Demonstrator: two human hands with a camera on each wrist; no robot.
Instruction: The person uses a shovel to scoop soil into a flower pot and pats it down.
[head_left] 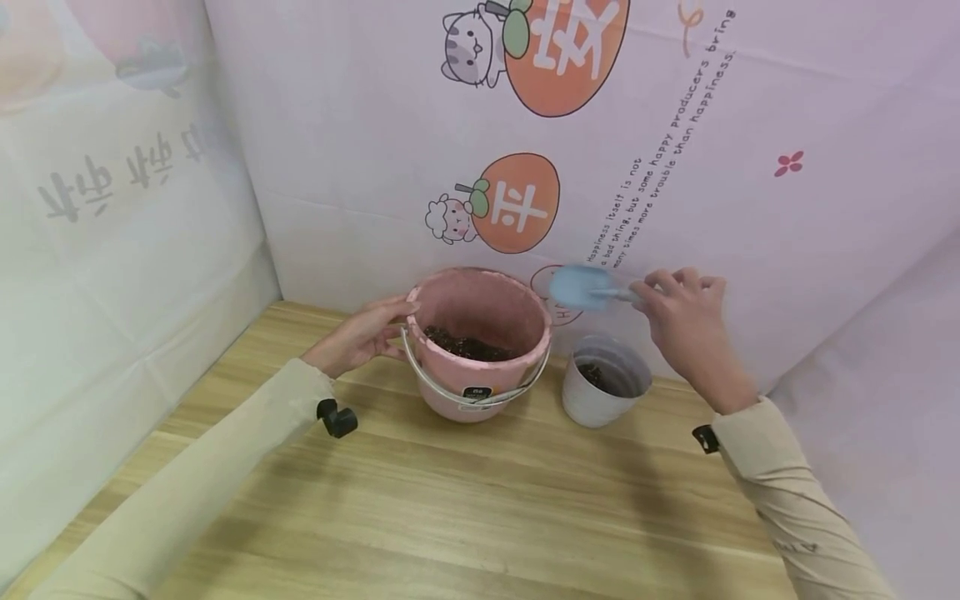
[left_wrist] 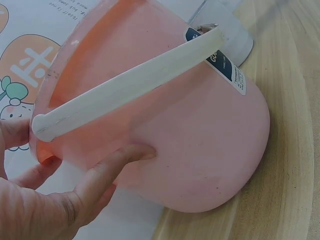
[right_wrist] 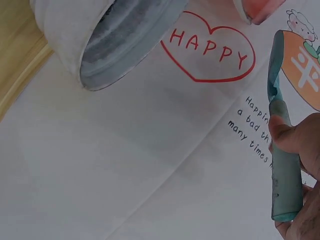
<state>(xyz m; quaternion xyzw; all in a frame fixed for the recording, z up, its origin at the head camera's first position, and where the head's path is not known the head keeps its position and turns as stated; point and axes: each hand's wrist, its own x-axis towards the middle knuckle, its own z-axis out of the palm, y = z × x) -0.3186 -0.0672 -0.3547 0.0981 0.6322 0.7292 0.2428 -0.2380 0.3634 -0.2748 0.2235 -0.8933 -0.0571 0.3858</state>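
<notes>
Trowel: blue blade (head_left: pixel 580 287), raised clear of the table, right of the bucket and pointing left toward it; blurred in the head view, so any load cannot be told.
Right hand (head_left: pixel 686 321): fingers and thumb clamped on the trowel handle (right_wrist: pixel 287 175).
Pink bucket (head_left: pixel 480 304): upright, left of the pot; dark soil (head_left: pixel 465 343) low inside; wire handle hanging at the near side.
Left hand (head_left: pixel 367 333): thumb and fingers spaced apart, gripping the bucket's left side near the rim.
White pot (head_left: pixel 592 407): just right of the bucket; a little soil (head_left: pixel 592 377) inside.
Technique (judgement): brace the bucket firmly, clear its rim before lowering the blade, take modest scoops, carry level, tip low inside the pot.
Surroundings: wooden table (head_left: pixel 450 500); printed cloth (head_left: pixel 360 167) behind.
</notes>
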